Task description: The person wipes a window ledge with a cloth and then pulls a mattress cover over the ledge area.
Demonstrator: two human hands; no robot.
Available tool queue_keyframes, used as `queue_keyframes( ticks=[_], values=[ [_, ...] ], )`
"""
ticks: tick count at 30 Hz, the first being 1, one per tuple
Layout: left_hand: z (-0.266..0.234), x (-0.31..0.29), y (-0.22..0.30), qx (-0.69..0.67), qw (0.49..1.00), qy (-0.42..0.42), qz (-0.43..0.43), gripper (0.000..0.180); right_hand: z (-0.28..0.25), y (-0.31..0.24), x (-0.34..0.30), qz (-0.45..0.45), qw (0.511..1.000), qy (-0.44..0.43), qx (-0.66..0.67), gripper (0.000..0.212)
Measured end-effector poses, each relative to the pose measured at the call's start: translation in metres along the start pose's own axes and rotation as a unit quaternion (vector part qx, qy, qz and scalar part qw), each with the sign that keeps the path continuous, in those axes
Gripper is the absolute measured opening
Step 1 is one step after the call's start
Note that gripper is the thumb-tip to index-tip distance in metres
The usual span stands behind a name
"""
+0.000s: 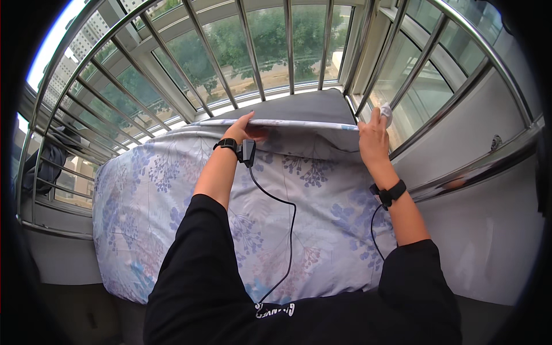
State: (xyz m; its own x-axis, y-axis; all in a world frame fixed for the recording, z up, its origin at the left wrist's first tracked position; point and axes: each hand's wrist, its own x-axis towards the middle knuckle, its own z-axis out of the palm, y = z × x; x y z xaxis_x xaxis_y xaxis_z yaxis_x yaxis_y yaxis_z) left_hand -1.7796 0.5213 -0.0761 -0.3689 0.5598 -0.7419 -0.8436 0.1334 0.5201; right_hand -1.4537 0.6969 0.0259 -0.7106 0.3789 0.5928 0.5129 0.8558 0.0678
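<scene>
A pale floral sheet (276, 207) with blue-violet sprigs covers most of a grey mattress (287, 108), whose far end shows bare by the window. My left hand (242, 131) grips the sheet's far edge near its middle, thumb on top and fingers partly under the cloth. At the far right corner my right hand (375, 141) is closed on the same edge. The edge is pulled taut and raised between both hands, and the grey surface shows beyond it. A small whitish bunch (386, 114) sticks out past the right fingers; I cannot tell whether it belongs to the sheet.
Metal railings (247, 46) curve around the far side, left and right, with window panes behind them. A white wall panel (477, 241) stands close on the right. Dark cloth (49, 164) hangs at the left railing. Black cables (293, 230) run from my wrist straps across the sheet.
</scene>
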Motion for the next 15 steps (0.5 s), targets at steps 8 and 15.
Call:
queue_keyframes(
  ticks=[8, 15],
  values=[
    [0.035, 0.027, 0.06, 0.028, 0.994, -0.076, 0.072, 0.043, 0.066, 0.052, 0.105, 0.11, 0.973, -0.205, 0.008, 0.014],
    [0.025, 0.057, 0.117, 0.088, 0.978, -0.017, 0.191, 0.037, 0.144, 0.07, 0.175, 0.087, 0.985, -0.104, 0.11, 0.016]
  ],
)
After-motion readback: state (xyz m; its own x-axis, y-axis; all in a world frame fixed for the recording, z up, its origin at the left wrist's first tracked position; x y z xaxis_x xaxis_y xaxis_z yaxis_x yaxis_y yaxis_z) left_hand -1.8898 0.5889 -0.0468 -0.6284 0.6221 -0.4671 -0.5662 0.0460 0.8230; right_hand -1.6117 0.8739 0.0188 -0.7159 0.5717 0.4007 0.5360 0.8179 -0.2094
